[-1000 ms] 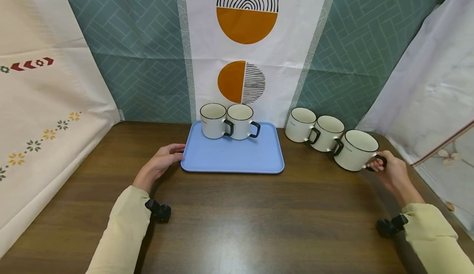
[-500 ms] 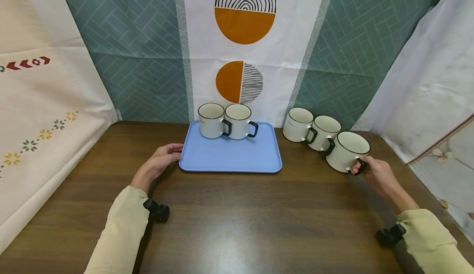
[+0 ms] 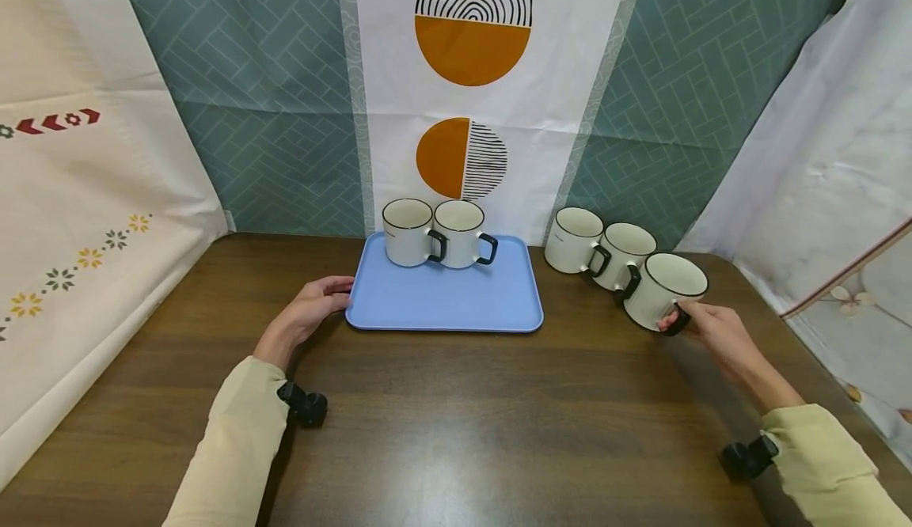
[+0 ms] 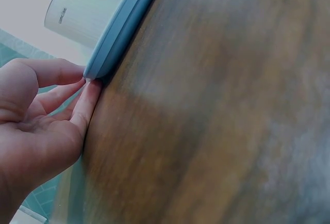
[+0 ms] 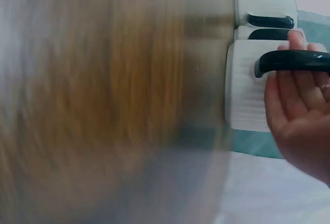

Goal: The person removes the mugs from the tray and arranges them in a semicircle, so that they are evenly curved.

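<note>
In the head view, my left hand [image 3: 308, 317] is at the left edge of the blue tray [image 3: 456, 305]. The left wrist view shows its thumb and fingers [image 4: 88, 100] pinching the tray's rim [image 4: 117, 33]. Two white mugs with black rims and handles, a left mug [image 3: 408, 238] and a right mug [image 3: 456, 244], stand on the tray's back part. My right hand [image 3: 720, 341] grips the black handle [image 5: 294, 60] of the nearest white mug [image 3: 659, 293] on the right, fingers passed through it. That mug stands against the middle mug [image 3: 621, 262].
A third white mug [image 3: 572, 244] stands behind the middle one, making a slanting row right of the tray. The brown wooden table [image 3: 456, 424] reaches back to a green and white cloth backdrop [image 3: 285, 171]. Cloths hang at both sides.
My right hand has shifted the nearest mug slightly left and turned it, so its handle swings from the right towards the front. My left hand stays at the tray's edge.
</note>
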